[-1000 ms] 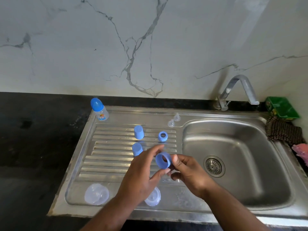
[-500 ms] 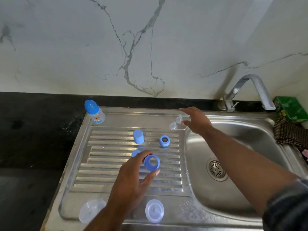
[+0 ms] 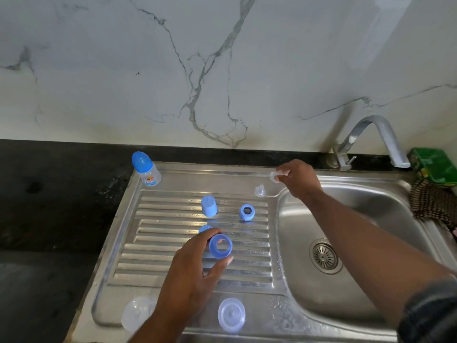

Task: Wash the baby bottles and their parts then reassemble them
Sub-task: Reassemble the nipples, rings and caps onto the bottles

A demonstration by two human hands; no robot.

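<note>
My left hand (image 3: 195,271) holds a blue screw ring (image 3: 220,246) above the ribbed drainboard (image 3: 173,243). At the back edge, my right hand (image 3: 296,179) pinches a clear nipple (image 3: 275,175), lifted just off the steel. A second clear nipple (image 3: 260,190) stands beside it. On the ribs sit a blue cap (image 3: 209,206), another blue ring (image 3: 247,212), and a second blue cap (image 3: 204,229) partly hidden behind my fingers. One assembled bottle (image 3: 146,169) with a blue cap stands at the back left corner. Two clear bottle bodies (image 3: 135,313) (image 3: 231,315) stand at the front.
The sink basin (image 3: 371,243) with its drain (image 3: 324,255) lies to the right, under the tap (image 3: 371,139). A green packet (image 3: 432,167) and a checked cloth (image 3: 430,204) sit at the far right. Black counter (image 3: 49,206) lies to the left.
My right hand left the blue ring, reached to the back edge and picked up a clear nipple. The left hand kept the ring and stayed over the drainboard.
</note>
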